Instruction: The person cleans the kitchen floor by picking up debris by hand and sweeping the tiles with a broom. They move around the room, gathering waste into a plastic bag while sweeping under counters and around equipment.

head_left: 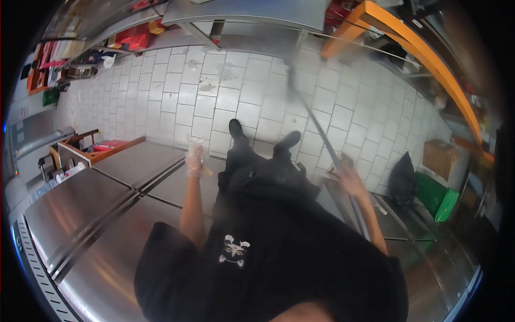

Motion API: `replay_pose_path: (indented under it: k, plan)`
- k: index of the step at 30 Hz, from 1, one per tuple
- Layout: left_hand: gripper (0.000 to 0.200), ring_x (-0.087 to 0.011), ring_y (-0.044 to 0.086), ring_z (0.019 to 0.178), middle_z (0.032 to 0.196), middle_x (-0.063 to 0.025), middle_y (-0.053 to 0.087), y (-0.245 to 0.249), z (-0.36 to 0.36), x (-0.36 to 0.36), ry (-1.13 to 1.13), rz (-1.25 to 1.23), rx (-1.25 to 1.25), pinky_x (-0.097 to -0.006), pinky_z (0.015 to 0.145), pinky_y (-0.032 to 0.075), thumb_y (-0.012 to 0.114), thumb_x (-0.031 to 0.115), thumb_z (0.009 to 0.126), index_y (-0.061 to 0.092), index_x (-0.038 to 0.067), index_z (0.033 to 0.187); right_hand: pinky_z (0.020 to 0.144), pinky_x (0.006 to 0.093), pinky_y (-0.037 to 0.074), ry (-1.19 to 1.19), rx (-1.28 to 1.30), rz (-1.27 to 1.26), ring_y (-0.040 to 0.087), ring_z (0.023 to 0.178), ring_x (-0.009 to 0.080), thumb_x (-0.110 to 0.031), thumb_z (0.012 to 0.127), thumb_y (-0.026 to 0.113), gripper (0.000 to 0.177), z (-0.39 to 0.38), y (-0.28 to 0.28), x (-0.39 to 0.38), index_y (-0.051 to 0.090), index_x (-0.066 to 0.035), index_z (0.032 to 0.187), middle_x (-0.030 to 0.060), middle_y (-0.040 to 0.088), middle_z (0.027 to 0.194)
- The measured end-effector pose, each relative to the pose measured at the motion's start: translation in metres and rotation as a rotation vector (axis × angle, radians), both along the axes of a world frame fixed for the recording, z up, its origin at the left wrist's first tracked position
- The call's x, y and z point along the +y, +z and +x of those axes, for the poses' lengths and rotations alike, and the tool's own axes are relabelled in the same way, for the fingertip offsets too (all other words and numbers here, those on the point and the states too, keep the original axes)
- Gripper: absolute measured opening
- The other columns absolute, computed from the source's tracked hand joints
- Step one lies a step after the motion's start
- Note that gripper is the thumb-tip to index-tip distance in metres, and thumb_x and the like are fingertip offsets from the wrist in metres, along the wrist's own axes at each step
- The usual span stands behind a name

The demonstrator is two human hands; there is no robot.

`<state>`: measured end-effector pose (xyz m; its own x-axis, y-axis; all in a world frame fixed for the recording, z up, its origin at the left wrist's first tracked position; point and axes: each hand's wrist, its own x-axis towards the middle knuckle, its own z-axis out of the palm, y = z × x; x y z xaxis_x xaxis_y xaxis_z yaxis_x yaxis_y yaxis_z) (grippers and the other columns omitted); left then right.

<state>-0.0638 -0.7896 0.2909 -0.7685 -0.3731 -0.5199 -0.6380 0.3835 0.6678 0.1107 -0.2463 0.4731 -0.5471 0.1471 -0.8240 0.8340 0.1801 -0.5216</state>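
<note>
Underfoot, tiled floor, steel counters, gripped pole

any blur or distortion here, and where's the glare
head view: strong fisheye bends the tiled floor and steel counters, corners go black; the long pole in the right hand smears with motion blur toward its top; soft glare on the counters

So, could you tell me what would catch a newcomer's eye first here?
Probably the long handle running from the right hand out over the white tiled floor, its far end blurred. Next, the left hand in a clear plastic glove, held above the steel counters on the left.
</note>
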Motion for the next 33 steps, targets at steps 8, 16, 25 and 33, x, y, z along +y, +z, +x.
replay_pose_path:
  k: [8,16,25,33]
  plan:
    - [0.026,-0.0133,0.052,0.054,0.07,-0.0027,0.056,-0.115,-0.11,-0.093,-0.033,-0.08,0.145,-0.027,0.046,0.043,0.069,0.012,0.072,0.058,0.005,0.095,0.043,0.0336,0.045,0.176,0.007,0.421,0.056,0.047,0.0198,-0.022,0.088,0.044,0.029,0.05,-0.101,-0.052,0.053,0.003,0.077,0.0127,0.056,0.06]
    - [0.029,-0.0314,0.054,0.101,0.11,-0.0168,0.055,-0.158,-0.29,-0.1,-0.64,-0.341,0.109,-0.0362,0.085,0.045,0.06,0.011,0.071,0.055,0.006,0.099,0.032,0.0296,0.04,-0.49,-0.045,0.115,0.046,0.034,0.0171,-0.025,0.091,0.043,0.026,0.043,-0.171,-0.164,0.044,-0.003,0.076,0.0067,0.043,0.042]
    - [0.03,-0.025,0.052,0.108,0.128,-0.0101,0.044,-0.478,-0.399,-0.126,-1.188,-0.807,0.286,-0.0374,0.094,0.039,0.047,0.014,0.083,0.052,0.013,0.113,0.029,0.0279,0.037,-0.339,-0.513,0.306,0.045,0.033,0.0133,-0.024,0.09,0.044,0.035,-0.077,-0.204,-0.261,0.04,0.002,0.114,0.0045,0.046,0.048]
    - [0.043,-0.0237,0.052,0.108,0.135,-0.009,0.04,-0.644,-0.382,-0.108,-1.001,-0.046,0.013,-0.0363,0.096,0.038,0.045,0.009,0.081,0.048,0.018,0.123,0.029,0.028,0.037,-0.405,-0.553,0.387,0.045,0.033,0.0134,-0.024,0.09,0.044,0.036,-0.173,-0.308,-0.319,0.039,0.001,0.115,0.0045,0.046,0.048]
